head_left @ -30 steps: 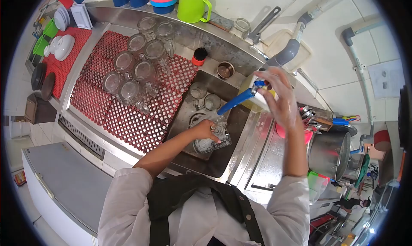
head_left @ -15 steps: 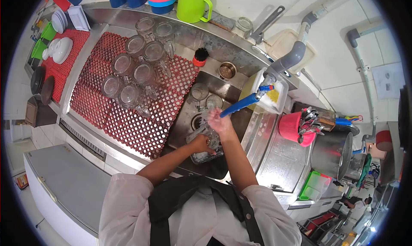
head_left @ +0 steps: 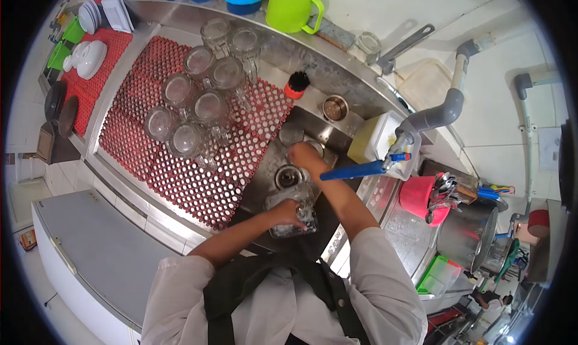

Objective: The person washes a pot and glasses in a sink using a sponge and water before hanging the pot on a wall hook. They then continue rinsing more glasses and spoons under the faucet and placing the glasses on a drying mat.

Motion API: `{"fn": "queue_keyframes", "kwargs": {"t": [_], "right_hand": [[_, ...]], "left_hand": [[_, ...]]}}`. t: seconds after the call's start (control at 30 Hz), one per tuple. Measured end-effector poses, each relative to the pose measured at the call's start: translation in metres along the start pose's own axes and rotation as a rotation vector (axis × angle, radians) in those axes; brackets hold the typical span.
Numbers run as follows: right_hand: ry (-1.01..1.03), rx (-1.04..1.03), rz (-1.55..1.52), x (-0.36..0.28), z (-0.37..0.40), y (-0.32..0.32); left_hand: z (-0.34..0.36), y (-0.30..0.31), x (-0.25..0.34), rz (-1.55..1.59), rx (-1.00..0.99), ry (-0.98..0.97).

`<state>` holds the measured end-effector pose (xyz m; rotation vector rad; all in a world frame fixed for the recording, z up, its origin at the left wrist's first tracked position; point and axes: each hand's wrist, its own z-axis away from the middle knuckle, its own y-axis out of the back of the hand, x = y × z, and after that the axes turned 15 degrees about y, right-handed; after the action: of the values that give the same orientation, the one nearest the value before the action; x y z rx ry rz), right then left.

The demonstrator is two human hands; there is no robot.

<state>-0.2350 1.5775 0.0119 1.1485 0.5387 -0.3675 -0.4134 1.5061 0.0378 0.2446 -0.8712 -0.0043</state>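
Observation:
In the sink [head_left: 253,176], my left hand [head_left: 288,214] grips a clear glass mug [head_left: 284,230], its fingers wrapped around the handle side. The mug lies tilted near the sink's front edge. My right hand [head_left: 304,156] reaches past the blue tap hose [head_left: 352,171] to the far part of the sink. Its fingers curl downward beside a second glass mug [head_left: 317,146], and what they hold is hidden. Another glass mug [head_left: 291,133] stands just behind it. The metal drain [head_left: 289,177] shows between my hands.
Several upturned glass mugs [head_left: 208,106] stand on the red drying mat [head_left: 198,191] at left. A black brush [head_left: 297,83], a metal cup [head_left: 335,108] and a soapy tub [head_left: 367,137] line the back. A pink cutlery bucket [head_left: 416,195] and a large pot [head_left: 466,233] stand right.
My right hand has moved from under the hose outlet down and away to the far mugs, its fingers now curled. My left hand still holds its mug. The view has shifted slightly.

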Motion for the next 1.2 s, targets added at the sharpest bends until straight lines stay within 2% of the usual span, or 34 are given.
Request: {"fn": "queue_keyframes", "kwargs": {"t": [0.07,0.17,0.23,0.33,0.4,0.43,0.53,0.57,0.6,0.63,0.7,0.83,0.93,1.03,1.13,1.2], "right_hand": [[-0.195,0.072,-0.771,0.005,0.031,0.003],[-0.016,0.462,-1.294,-0.002,0.1,0.013],[-0.033,0.53,-0.914,-0.041,0.137,0.051],[0.052,0.556,-0.835,-0.091,0.157,0.089],[0.001,0.495,-0.72,-0.107,0.154,0.093],[-0.02,0.46,-0.66,-0.113,0.149,0.093],[-0.046,0.41,-0.655,-0.121,0.14,0.085],[-0.061,0.395,-0.645,-0.127,0.139,0.084],[-0.1,0.369,-0.741,-0.129,0.139,0.084],[-0.086,0.433,-0.723,-0.129,0.137,0.083],[-0.064,0.564,-0.684,-0.125,0.134,0.079],[-0.057,0.803,-0.647,-0.128,0.121,0.079],[-0.064,0.847,-0.788,-0.127,0.114,0.062],[-0.137,0.8,-0.846,-0.127,0.114,0.055],[-0.168,0.783,-1.058,-0.152,0.116,0.068],[-0.174,0.76,-1.028,-0.158,0.119,0.071]], "left_hand": [[-0.002,0.002,0.004,-0.021,0.033,0.009],[-0.004,0.004,0.009,0.026,0.115,-0.022],[-0.009,0.0,0.006,0.027,0.154,-0.005],[-0.008,0.004,0.016,0.1,0.165,-0.004],[-0.003,0.006,0.027,0.245,0.109,0.019],[0.0,0.005,0.032,0.298,0.176,-0.085],[0.003,0.001,0.034,0.381,0.376,-0.295],[0.002,-0.002,0.03,0.354,0.428,-0.299],[0.002,-0.003,0.024,0.33,0.405,-0.269],[0.001,-0.003,0.018,0.305,0.382,-0.238],[0.013,0.008,0.022,0.264,0.174,-0.116],[0.035,0.011,0.03,0.389,0.176,-0.137],[0.039,0.005,0.024,0.416,0.208,-0.202],[0.045,0.0,0.027,0.447,0.288,-0.235],[0.047,-0.001,0.027,0.491,0.296,-0.222],[0.045,-0.002,0.024,0.5,0.287,-0.225]]}}
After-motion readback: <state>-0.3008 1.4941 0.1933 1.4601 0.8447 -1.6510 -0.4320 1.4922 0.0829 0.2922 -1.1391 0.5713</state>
